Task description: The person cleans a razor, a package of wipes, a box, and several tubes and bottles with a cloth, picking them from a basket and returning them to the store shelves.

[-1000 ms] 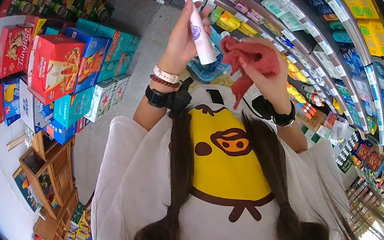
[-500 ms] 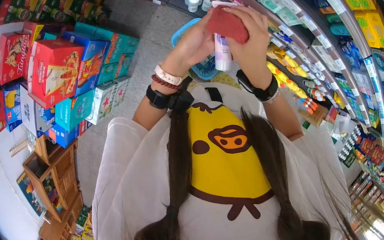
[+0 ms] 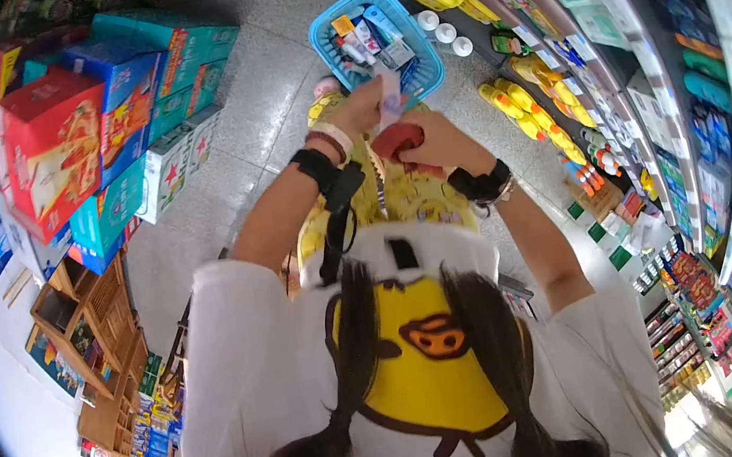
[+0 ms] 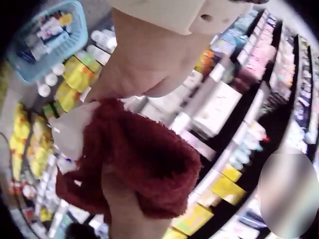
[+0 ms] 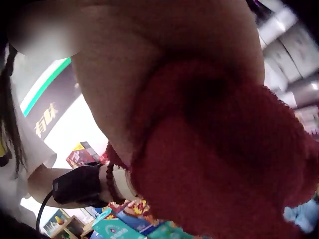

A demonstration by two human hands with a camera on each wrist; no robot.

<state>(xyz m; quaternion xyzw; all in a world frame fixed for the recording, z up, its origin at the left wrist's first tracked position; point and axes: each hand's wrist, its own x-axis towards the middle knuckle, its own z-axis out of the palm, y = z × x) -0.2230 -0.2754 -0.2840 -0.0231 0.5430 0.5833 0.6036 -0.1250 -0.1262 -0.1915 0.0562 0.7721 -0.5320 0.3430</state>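
In the head view my left hand [image 3: 357,112] grips a white tube with pale purple print [image 3: 389,98], held upright in front of the body. The tube's pale end [image 4: 70,132] also shows in the left wrist view, beside the cloth. My right hand [image 3: 451,146] holds a fuzzy dark red cloth [image 3: 397,139], bunched up against the lower part of the tube. That cloth [image 5: 234,164] fills much of the right wrist view and hides the fingers. Beyond the hands, a light blue basket [image 3: 426,73] on the floor holds several small boxes and tubes.
Shelves [image 3: 531,1] of packaged goods curve along the right. Yellow duck-like items [image 3: 514,104] and white bottles [image 3: 429,22] line the lowest shelf. Stacked drink cartons [image 3: 56,144] stand to the left, with a wooden cabinet [image 3: 103,318] behind them. Grey tiled floor [image 3: 257,83] lies between.
The cloth first was apart from the tube, then wrapped over its upper part; now it sits at the lower part. Both hands have come down nearer the body, and the basket shows fully.
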